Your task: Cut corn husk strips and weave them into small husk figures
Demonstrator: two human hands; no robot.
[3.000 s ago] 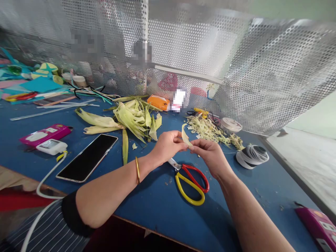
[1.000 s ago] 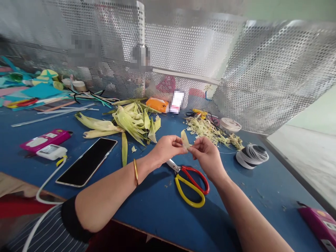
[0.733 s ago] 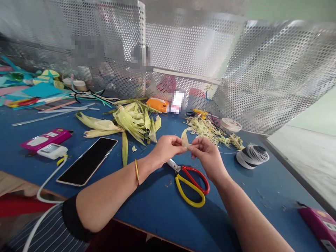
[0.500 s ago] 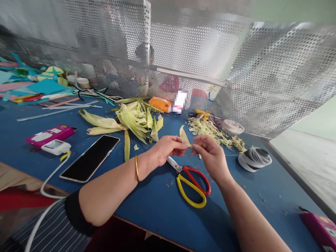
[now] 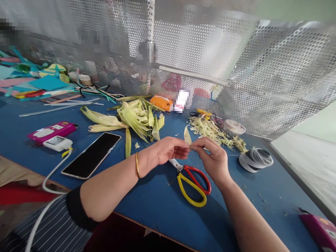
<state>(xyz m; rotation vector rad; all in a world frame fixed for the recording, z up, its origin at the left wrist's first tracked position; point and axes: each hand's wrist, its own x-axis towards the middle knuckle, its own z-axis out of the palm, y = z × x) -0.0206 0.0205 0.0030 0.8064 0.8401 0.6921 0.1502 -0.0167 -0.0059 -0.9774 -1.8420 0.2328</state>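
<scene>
Between my two hands stands a small pale piece of corn husk (image 5: 187,135), its tip pointing up. My left hand (image 5: 172,149), with a gold bangle at the wrist, pinches it from the left side. The thumb and forefinger of my right hand (image 5: 211,155) close on its lower end. Just below my hands lie scissors (image 5: 193,183) with one red and one yellow handle, blades partly under my left hand. A heap of green corn husks (image 5: 135,117) sits beyond my left hand. Shredded husk bits (image 5: 207,129) are piled beyond my right.
A spool of grey and white thread (image 5: 255,160) stands at the right. On the left lie a black-screened phone (image 5: 91,155) and a magenta device (image 5: 52,132) with a white cable. A perforated metal screen (image 5: 194,49) closes off the back, with an orange packet (image 5: 161,103) before it.
My right hand has shifted slightly left, and its fingers have closed together at the husk's lower end. The fingertips of both hands are now closer. The view has moved a little.
</scene>
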